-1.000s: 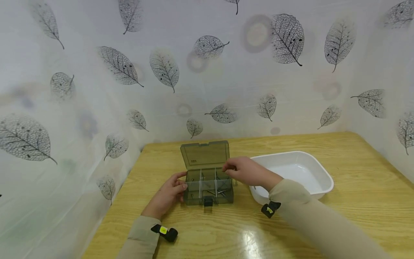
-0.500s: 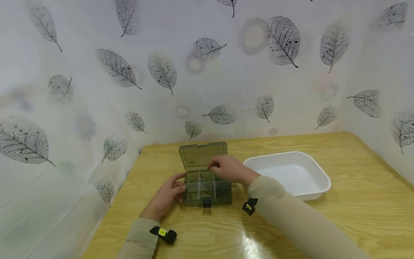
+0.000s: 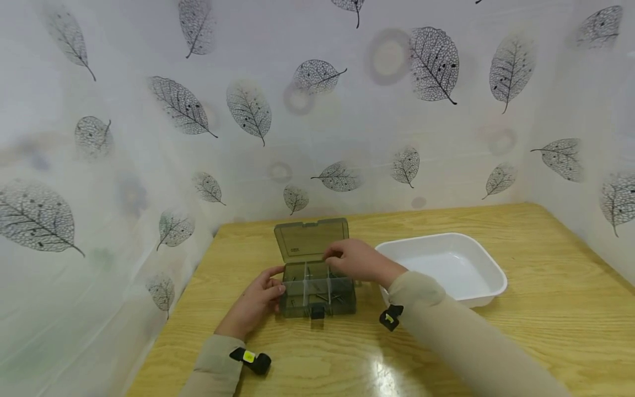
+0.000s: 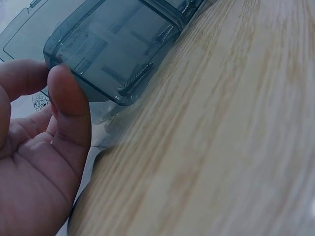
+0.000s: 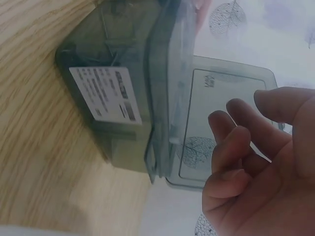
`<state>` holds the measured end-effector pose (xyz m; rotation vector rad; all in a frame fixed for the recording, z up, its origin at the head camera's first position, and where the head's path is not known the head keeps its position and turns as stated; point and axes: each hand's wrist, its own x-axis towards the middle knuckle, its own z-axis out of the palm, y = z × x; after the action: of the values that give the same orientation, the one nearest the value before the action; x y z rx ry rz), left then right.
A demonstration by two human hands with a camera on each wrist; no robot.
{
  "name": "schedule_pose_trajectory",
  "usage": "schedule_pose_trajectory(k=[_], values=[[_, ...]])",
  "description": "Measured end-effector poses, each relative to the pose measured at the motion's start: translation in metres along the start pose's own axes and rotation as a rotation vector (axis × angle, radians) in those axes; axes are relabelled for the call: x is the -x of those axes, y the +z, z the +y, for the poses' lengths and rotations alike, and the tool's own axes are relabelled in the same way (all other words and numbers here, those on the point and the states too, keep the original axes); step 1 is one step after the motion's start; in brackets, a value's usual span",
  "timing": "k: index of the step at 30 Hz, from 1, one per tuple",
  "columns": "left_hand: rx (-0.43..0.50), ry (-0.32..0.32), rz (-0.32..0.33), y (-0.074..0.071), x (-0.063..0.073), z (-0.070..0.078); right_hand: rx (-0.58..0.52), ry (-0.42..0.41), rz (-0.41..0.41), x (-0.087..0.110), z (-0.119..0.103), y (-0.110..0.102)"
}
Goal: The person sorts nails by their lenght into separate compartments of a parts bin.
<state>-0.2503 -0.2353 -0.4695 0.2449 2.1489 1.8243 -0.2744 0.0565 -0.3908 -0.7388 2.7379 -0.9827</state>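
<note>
A translucent grey-green compartment box (image 3: 292,306) stands on the table, its lid (image 3: 311,234) raised at the back. Inside lie several screws (image 4: 135,78), small in the head view. My left hand (image 3: 255,300) grips the box's left side, thumb and index finger at its corner in the left wrist view. Over the back right compartments hovers my right hand (image 3: 354,260). Its fingers curl loosely, and the right wrist view shows a gap between thumb and fingers, with nothing visible between them. The hand covers part of the right compartments in the head view.
A white plastic basin (image 3: 446,264) stands right of the box, partly behind the right forearm. The wooden table (image 3: 322,353) meets leaf-patterned sheeting (image 3: 347,132) at the back and sides. A white label (image 5: 106,96) is stuck on the box's side.
My right hand moved left from the box's right end to over the middle, then slightly back to the right. The left hand keeps its hold on the box.
</note>
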Motion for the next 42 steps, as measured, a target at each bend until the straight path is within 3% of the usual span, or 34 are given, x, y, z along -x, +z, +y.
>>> schedule_pose_trajectory(k=[12, 22, 30, 42], values=[[-0.012, 0.004, 0.008, 0.002, 0.003, 0.004, -0.036, -0.044, -0.023, 0.035, 0.019, -0.032], [-0.006, 0.008, 0.005, 0.002, 0.001, 0.003, -0.028, 0.012, -0.041, 0.062, 0.051, -0.054], [0.025, 0.003, 0.015, 0.002, 0.000, 0.000, -0.017, 0.026, -0.075, 0.068, 0.083, -0.054], [0.025, 0.009, 0.003, 0.001, 0.000, 0.000, 0.020, 0.047, -0.146, 0.065, 0.111, -0.033]])
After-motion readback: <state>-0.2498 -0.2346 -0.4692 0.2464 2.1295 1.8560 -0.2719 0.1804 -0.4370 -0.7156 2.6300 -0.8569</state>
